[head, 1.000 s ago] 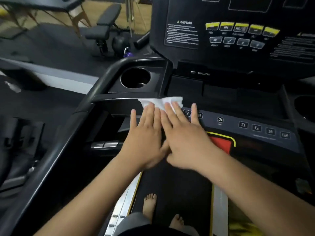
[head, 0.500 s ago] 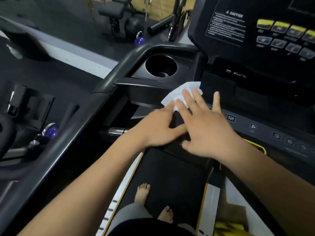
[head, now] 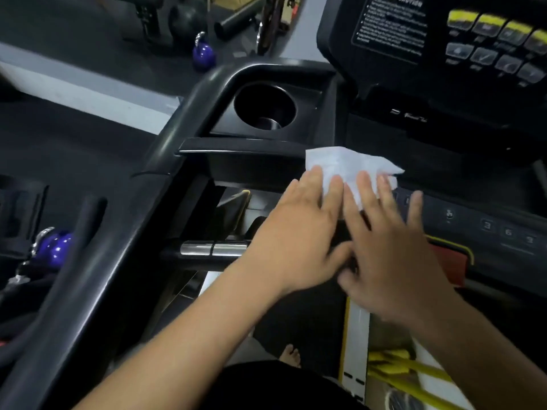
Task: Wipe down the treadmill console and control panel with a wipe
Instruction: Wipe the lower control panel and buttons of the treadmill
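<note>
Hands pressing flat at frame centre | left hand [head: 299,232] and right hand [head: 387,253] lying open, fingers spread, pinning white wipe [head: 346,167] against control panel [head: 488,229] edge, gripping nothing | wipe sitting just below cup holder [head: 265,106] | console [head: 438,39] showing blurred at upper right

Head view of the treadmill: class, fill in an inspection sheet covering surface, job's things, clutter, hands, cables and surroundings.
Surface: black control panel with numbered keys; upper console with yellow buttons and a caution label.
Job's things: white wipe spread flat at the panel's left end.
Clutter: cup holder, contents unclear.
Hands: left hand and right hand side by side, fingers flat on the wipe.
Cables: nothing seen.
Surroundings: purple kettlebell on dark floor; another purple kettlebell at left.
</note>
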